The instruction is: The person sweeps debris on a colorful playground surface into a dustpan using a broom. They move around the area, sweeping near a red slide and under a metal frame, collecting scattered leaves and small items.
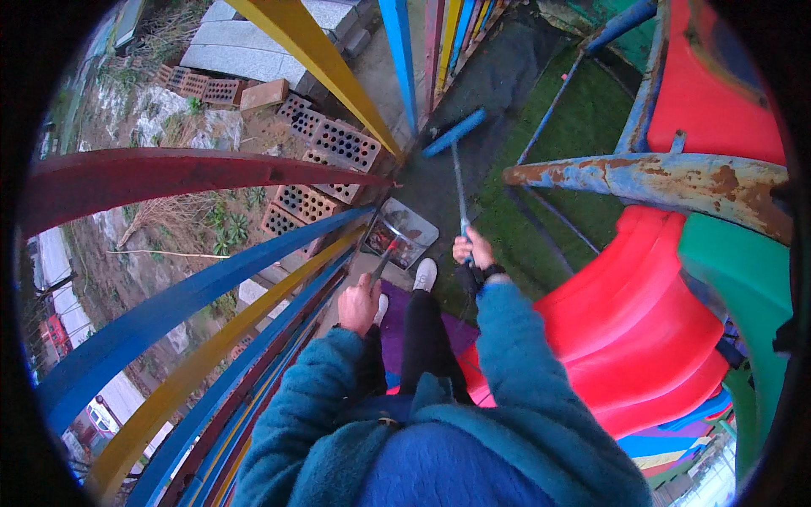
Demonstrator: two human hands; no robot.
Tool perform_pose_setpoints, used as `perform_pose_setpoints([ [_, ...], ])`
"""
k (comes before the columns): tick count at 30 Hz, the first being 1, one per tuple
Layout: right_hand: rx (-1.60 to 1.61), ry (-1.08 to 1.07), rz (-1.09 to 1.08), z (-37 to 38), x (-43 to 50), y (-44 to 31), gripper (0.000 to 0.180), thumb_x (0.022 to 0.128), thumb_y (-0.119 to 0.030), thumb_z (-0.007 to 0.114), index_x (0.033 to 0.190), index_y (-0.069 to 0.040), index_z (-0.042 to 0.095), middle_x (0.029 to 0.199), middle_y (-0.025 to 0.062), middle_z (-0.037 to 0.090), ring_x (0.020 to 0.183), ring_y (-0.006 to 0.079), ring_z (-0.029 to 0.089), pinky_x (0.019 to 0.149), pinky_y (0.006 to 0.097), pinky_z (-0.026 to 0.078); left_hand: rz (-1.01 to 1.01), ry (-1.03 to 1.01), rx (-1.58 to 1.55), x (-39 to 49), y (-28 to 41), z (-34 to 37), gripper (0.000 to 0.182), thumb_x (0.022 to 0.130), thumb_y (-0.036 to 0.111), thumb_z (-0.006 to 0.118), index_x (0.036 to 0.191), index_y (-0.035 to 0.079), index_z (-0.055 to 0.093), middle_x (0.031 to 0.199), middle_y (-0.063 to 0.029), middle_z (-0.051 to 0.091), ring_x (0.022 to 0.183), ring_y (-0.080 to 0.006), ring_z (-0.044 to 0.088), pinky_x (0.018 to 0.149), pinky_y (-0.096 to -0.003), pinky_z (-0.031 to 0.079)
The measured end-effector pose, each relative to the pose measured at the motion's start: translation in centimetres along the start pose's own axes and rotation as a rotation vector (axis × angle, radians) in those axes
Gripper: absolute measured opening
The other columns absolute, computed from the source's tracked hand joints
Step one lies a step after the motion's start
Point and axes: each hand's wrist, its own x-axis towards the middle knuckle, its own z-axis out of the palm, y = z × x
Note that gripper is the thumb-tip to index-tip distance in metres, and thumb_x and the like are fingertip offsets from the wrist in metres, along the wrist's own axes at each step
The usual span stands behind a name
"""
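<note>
My right hand (474, 248) grips the grey-blue handle of a broom (460, 184). Its long blue head (453, 133) is at the dark ground sheet beyond my feet. My left hand (358, 304) is closed around a dark handle (382, 265) with a red part near its far end. That handle leads down to a grey dustpan (423, 234) in front of my shoes, with mixed litter (388, 233) inside it. The pan's mouth and the handle's joint are hard to make out.
Painted fence bars (209, 177) rise close on my left, with perforated bricks (345, 144) beyond them. To my right stand a rusty blue post (633, 174) and a red plastic slide (633, 317). Green artificial turf (573, 120) borders the dark sheet (500, 89).
</note>
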Motion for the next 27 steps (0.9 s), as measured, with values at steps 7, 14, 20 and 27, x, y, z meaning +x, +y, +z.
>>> perform_pose_setpoints([
  [7, 0.168, -0.157, -0.328, -1.6, -6.4, 3.9, 0.012, 0.092, -0.027, 0.05, 0.087, -0.017, 0.046, 0.069, -0.0021, 0.039, 0.048, 0.0034, 0.036, 0.042, 0.0193, 0.03, -0.078, -0.107, 0.004, 0.5, 0.0, -0.8, 0.023, 0.084, 0.026, 0.056, 0.089, 0.003, 0.054, 0.068, -0.0255, 0.058, 0.065, -0.0418, 0.058, 0.057, -0.0489, 0.046],
  [14, 0.018, -0.155, -0.362, 0.4, 1.6, -2.7, 0.035, 0.089, -0.041, 0.05, 0.071, -0.012, 0.041, 0.055, -0.0065, 0.031, 0.046, 0.0052, 0.033, 0.044, 0.0208, 0.027, 0.019, -0.007, -0.004, -0.2, -0.1, -0.1, 0.025, 0.086, 0.03, 0.053, 0.091, 0.006, 0.055, 0.062, -0.0232, 0.058, 0.058, -0.0399, 0.058, 0.052, -0.0494, 0.045],
  [20, 0.029, -0.17, 0.037, -1.9, -3.5, 2.6, 0.039, 0.088, -0.048, 0.047, 0.069, -0.016, 0.036, 0.053, -0.0098, 0.026, 0.046, 0.0051, 0.029, 0.045, 0.0212, 0.024, 0.017, 0.007, 0.003, 0.2, -0.4, 0.0, 0.024, 0.085, 0.029, 0.053, 0.089, 0.006, 0.054, 0.062, -0.0232, 0.058, 0.057, -0.0403, 0.057, 0.052, -0.049, 0.045],
  [27, 0.159, -0.132, -0.298, 0.2, -7.1, 4.7, 0.021, 0.093, -0.029, 0.048, 0.082, -0.012, 0.044, 0.061, -0.0029, 0.035, 0.046, 0.0048, 0.036, 0.041, 0.0195, 0.031, 0.004, -0.022, 0.009, 0.1, -0.2, 0.2, 0.024, 0.085, 0.029, 0.053, 0.088, 0.006, 0.053, 0.062, -0.023, 0.058, 0.057, -0.0406, 0.058, 0.052, -0.0492, 0.046],
])
